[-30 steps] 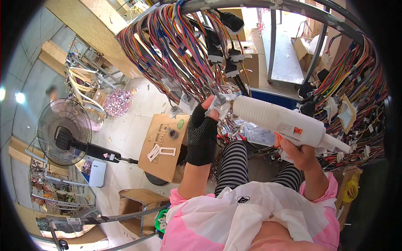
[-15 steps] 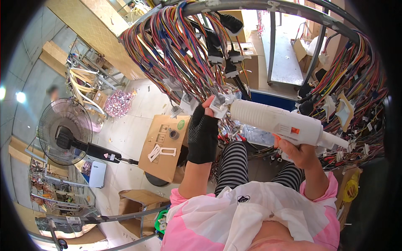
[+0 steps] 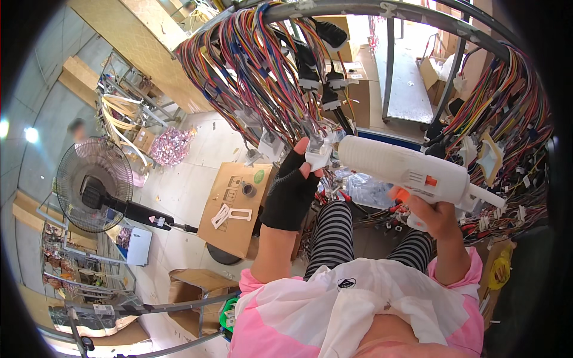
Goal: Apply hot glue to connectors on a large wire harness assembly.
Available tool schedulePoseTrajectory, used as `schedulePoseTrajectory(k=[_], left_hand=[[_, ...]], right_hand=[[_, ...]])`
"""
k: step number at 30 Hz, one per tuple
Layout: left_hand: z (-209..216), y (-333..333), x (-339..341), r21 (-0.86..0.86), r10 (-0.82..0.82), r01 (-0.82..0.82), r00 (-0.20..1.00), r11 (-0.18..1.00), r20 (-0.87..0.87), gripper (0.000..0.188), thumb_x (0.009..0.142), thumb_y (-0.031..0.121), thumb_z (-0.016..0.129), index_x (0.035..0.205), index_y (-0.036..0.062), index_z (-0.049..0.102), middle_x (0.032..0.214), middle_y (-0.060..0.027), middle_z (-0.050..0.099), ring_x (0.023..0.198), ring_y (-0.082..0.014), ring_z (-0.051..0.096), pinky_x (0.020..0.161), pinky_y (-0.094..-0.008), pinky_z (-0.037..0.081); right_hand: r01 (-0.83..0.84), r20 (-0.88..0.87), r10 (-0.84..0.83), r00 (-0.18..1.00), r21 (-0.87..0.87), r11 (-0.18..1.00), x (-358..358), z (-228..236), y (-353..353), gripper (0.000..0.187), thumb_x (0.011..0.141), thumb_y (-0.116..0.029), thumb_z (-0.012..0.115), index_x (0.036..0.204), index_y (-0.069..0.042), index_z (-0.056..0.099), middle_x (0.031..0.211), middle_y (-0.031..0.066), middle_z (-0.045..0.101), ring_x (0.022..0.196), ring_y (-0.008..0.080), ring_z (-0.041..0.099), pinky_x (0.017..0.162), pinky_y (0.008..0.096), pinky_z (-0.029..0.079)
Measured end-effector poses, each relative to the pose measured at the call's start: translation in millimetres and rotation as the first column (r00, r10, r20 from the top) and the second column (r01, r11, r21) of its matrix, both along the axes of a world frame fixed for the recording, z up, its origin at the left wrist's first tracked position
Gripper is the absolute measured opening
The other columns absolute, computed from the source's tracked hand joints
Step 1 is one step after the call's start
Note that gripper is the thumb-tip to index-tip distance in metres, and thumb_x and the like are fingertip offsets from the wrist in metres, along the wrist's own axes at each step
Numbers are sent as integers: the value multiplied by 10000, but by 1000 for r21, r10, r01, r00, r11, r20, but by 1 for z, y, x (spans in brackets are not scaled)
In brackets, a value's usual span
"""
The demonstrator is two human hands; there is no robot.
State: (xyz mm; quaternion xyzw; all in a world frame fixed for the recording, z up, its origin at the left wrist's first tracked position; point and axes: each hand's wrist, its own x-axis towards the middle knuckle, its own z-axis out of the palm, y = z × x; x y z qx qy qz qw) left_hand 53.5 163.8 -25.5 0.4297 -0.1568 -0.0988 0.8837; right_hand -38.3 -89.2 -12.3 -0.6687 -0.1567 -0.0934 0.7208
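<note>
My right hand grips a white hot glue gun by its handle, a finger at the orange trigger. The gun's front end points left, toward a white plastic connector. My left hand, in a black fingerless glove, pinches that connector between thumb and fingers. Coloured wires run up from around the connector into a thick wire bundle hung over a curved metal rail. Another white connector dangles just left of my left hand. Whether the nozzle touches the held connector is hard to tell.
More wire harnesses hang on the right. Clear plastic bags lie beyond my knees. Left of me stands a cardboard box with a tape roll and white cut-outs on top, then a black fan. An open carton sits at lower left.
The glue gun has shifted slightly right, its front end now a little farther from my left hand. My left hand has turned slightly, with the connector still in its fingers.
</note>
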Motion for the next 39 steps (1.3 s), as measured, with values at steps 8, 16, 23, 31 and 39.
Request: schedulePoseTrajectory(k=[8,16,23,31,39], left_hand=[[3,-1,1,-147,-150,130,979,981,-138,569,784,102,600,1284,11,346,1162,-92,491,996,-168,498,864,-265,409],[-1,-4,6,-59,-121,119,992,991,-28,502,810,165,588,1232,-19,386,1128,-92,495,1012,-183,494,880,-287,412],[5,-7,3,-12,-108,108,994,994,-4,595,805,242,588,1284,-11,342,1086,-49,514,876,-113,469,811,-248,391],[-6,-1,7,-127,-141,139,990,982,-3,526,818,103,560,1276,-10,328,1161,-106,476,1026,-194,482,867,-305,413],[-6,-5,10,-66,-116,115,993,991,-6,617,751,111,605,1297,20,331,1200,-115,470,1018,-203,494,875,-313,383]], right_hand=[[-33,11,32,999,16,999,0,1,-4,386,803,-59,551,1165,-4,426,999,99,583,860,132,560,756,262,442],[-49,-42,46,998,-77,996,-2,12,-6,319,806,-90,566,1102,-11,478,879,53,600,689,85,530,582,204,421],[-11,21,14,1000,-114,993,2,17,-7,267,813,-104,551,1060,-13,505,874,58,590,734,100,529,640,227,436],[10,-30,-14,999,-144,990,0,11,-8,275,803,-60,560,1062,7,499,879,71,592,774,123,553,672,249,456],[27,23,-25,999,-89,996,-2,10,-7,293,783,-47,565,1063,4,492,887,80,596,766,126,564,662,252,466]])
